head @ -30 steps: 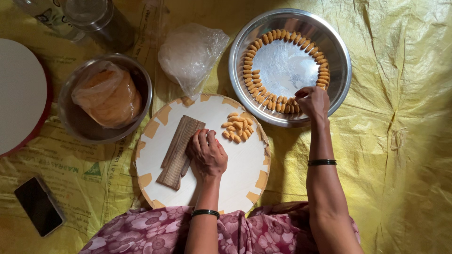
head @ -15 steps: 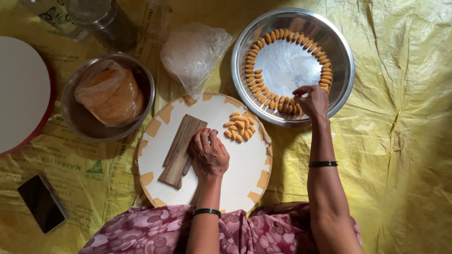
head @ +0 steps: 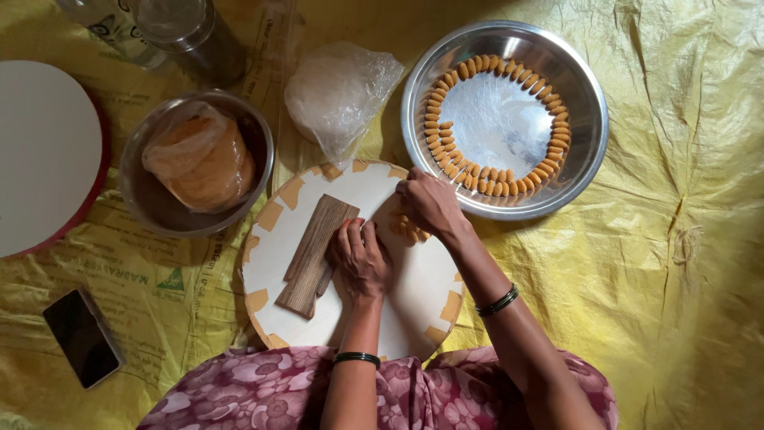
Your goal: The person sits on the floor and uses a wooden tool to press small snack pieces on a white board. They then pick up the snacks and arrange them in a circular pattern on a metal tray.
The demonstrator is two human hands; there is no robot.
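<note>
Right hand (head: 430, 203) has come back from steel tray (head: 585, 119) to the shaped dough pieces (head: 410, 229) on round board (head: 414, 295), fingers curled over them. Left hand (head: 360, 256) lies flat beside wooden paddle (head: 316, 255), holding nothing. Risk: squashing the pieces if pinched hard.

The right hand (head: 430, 203) covers most of the orange pieces (head: 411, 231) on the board (head: 414, 295). The white disc (head: 40, 155) and bottles (head: 159, 32) are cut off at the edges. Bag (head: 338, 91) contents are unclear.
</note>
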